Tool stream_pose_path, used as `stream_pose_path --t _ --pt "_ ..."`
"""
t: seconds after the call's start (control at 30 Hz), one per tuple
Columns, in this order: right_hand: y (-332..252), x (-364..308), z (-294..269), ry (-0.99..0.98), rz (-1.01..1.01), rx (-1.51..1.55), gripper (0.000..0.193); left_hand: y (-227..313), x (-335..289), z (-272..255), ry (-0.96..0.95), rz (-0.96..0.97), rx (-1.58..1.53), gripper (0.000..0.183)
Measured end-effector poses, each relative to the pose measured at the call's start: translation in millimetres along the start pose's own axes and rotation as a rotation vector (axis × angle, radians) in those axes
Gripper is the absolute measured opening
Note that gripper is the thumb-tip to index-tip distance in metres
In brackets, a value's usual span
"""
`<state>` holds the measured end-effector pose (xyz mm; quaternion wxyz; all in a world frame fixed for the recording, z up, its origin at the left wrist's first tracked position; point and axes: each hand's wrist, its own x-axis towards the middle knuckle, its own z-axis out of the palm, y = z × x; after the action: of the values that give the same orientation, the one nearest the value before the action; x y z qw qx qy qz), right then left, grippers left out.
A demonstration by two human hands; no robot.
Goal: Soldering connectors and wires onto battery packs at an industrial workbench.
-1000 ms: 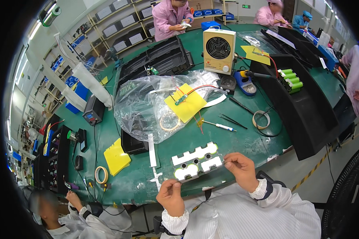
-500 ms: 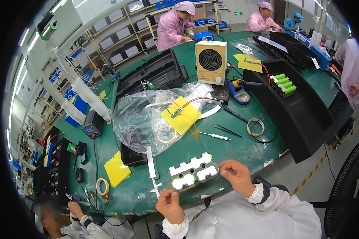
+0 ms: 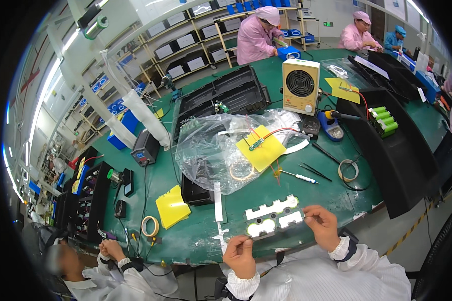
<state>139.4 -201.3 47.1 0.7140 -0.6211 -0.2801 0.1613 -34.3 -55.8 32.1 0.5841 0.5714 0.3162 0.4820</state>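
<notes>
Workshop bkgd up top: racks [image 3: 186, 45] w/ dark bins, a co-worker in pink [image 3: 258, 37] near upper ctr, another person in blue [image 3: 396, 41] upper R. Green desk [image 3: 336, 198] fills mid-frame. I've got the white-topped pack [image 3: 282, 219] just below ctr, slightly R, near the desk's front edge; can't tell if it's lifted or resting. My L hand [image 3: 240, 256] pinches its near-left corner, thumb + fingertips together; my R hand [image 3: 322, 228] pinches its right end the same way. How firm, can't tell. Just beyond the pack I see a white pen-like tool [image 3: 299, 177] & dark tweezers [image 3: 315, 172]. Ctr: clear plastic bag [image 3: 201, 155], w/ a yellow sheet [image 3: 266, 158] on it carrying a small green circuit board [image 3: 256, 144] + red wires. Behind that, a beige fan box [image 3: 300, 88]. R side: long black tray [image 3: 397, 165] w/ green cells [image 3: 384, 120] at its L edge. Lower L: stack of yellow sheets [image 3: 172, 206], and below it a co-worker in white [image 3: 88, 281], hands close together.
</notes>
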Motion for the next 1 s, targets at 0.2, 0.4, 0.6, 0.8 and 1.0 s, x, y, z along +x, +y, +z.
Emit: stream_pose_path --t 0.2,0.4,0.6,0.8,1.0 --pt "0.8 2.7 -2.8 -0.039 0.012 0.038 0.004 1.9 -0.9 2.4 0.003 -0.024 -0.057 0.010" --pt "5.1 6.4 -5.9 -0.087 0.040 0.097 0.007 -1.5 2.5 7.7 0.015 0.091 -0.068 0.010" --pt "7.4 6.0 -9.9 -0.079 0.071 0.104 0.009 -2.6 6.3 5.9 0.010 0.022 -0.105 0.013" --pt "8.8 9.6 -9.4 -0.079 0.062 0.102 0.012 -9.7 11.1 -2.6 -0.081 -0.161 -0.289 0.016" --pt "16.2 12.4 -12.7 -0.014 0.271 0.244 0.022 -28.6 22.3 -6.8 -0.128 -0.356 -0.527 0.038"
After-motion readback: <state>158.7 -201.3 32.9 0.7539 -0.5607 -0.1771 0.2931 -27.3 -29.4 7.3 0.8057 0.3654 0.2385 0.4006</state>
